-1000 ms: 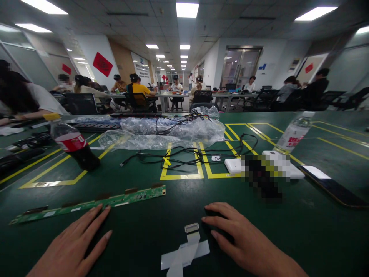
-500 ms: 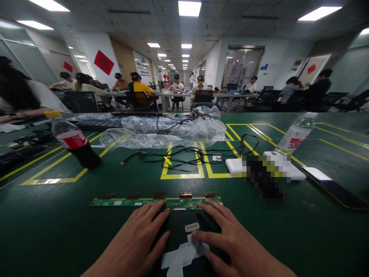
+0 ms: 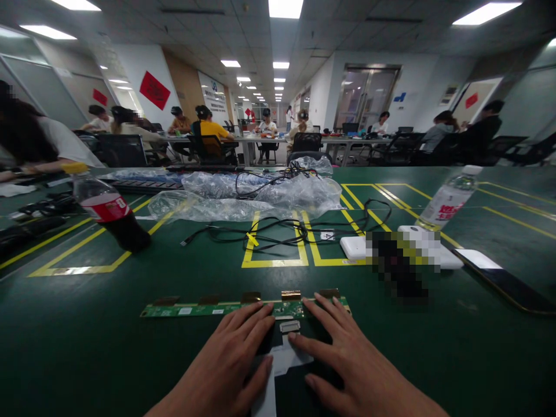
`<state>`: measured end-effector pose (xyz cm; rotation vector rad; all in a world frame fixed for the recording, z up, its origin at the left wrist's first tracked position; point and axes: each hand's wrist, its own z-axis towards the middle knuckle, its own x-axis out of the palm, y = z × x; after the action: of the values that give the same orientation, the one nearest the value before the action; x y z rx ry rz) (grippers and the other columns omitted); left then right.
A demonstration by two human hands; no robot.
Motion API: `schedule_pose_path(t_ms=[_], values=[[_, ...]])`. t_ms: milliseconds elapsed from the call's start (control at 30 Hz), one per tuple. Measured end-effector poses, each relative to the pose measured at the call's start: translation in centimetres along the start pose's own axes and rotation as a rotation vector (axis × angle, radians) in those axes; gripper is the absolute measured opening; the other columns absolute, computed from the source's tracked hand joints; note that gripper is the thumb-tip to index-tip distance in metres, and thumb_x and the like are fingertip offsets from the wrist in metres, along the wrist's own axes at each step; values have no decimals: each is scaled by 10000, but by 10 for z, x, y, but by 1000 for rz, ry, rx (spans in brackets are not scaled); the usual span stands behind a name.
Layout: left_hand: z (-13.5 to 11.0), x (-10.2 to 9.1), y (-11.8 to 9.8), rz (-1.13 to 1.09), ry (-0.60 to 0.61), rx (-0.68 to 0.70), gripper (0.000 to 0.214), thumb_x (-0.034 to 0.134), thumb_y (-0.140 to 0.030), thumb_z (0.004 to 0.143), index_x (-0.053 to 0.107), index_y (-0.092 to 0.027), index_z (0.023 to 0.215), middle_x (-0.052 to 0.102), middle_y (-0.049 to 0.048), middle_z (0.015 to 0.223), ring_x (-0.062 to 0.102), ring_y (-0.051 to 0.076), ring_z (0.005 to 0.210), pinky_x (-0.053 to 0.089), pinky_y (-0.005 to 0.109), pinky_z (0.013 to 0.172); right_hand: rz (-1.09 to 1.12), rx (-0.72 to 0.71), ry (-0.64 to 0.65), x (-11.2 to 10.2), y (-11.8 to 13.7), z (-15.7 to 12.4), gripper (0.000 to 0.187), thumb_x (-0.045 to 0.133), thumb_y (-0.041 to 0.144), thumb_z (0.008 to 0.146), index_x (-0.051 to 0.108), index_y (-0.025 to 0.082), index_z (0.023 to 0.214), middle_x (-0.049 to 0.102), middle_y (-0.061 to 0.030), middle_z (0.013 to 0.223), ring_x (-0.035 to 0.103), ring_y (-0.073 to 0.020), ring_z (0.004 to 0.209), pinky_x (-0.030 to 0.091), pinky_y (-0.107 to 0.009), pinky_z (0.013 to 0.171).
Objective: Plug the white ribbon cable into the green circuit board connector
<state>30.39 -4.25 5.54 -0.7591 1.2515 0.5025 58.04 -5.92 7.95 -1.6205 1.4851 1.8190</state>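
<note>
A long, narrow green circuit board point(image 3: 202, 311) with copper-coloured tabs along its far edge lies on the table in front of me. My left hand point(image 3: 237, 347) has its fingers stretched out, their tips on the board's near edge right of the middle. The fingers of my right hand point(image 3: 343, 347) are spread, some tips resting on the board's right part. Its index fingertip presses on a flat white ribbon cable point(image 3: 284, 360), just behind a small connector point(image 3: 290, 326). That connector lies close to the board's near edge; whether they touch, I cannot tell. The cable runs toward me, partly under my left thumb.
A cola bottle point(image 3: 110, 214) stands at left. Bubble wrap point(image 3: 260, 197) and a tangled black cable point(image 3: 278, 231) lie beyond the board. At right are a clear bottle point(image 3: 449, 200), white box-like items point(image 3: 354, 248) and a phone point(image 3: 508, 281). People sit at tables behind.
The circuit board has shifted right and my left hand has moved right with it. Cable and connector are closer to the board. My right fingertips are farther onto the board.
</note>
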Motion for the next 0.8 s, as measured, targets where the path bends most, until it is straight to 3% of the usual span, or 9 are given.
schedule_pose_path(t_ms=[367,800], values=[[-1,9,-2,-31,-55,71,642,583,-271,911,401,-242,1525,472,84,1549,448,317,1401,407,565,1139,21,16,17,1,4,0,658,673,409,915,403,434,1515,105,-15,1696,71,-389,1533,20,-663,1191],[0,-14,-3,-19,28,143,631,584,-211,890,444,-309,1497,451,44,1565,411,327,1421,469,584,1088,-1,11,-4,3,1,0,647,653,395,925,392,466,1512,132,-7,1692,104,-374,1534,75,-664,1196]])
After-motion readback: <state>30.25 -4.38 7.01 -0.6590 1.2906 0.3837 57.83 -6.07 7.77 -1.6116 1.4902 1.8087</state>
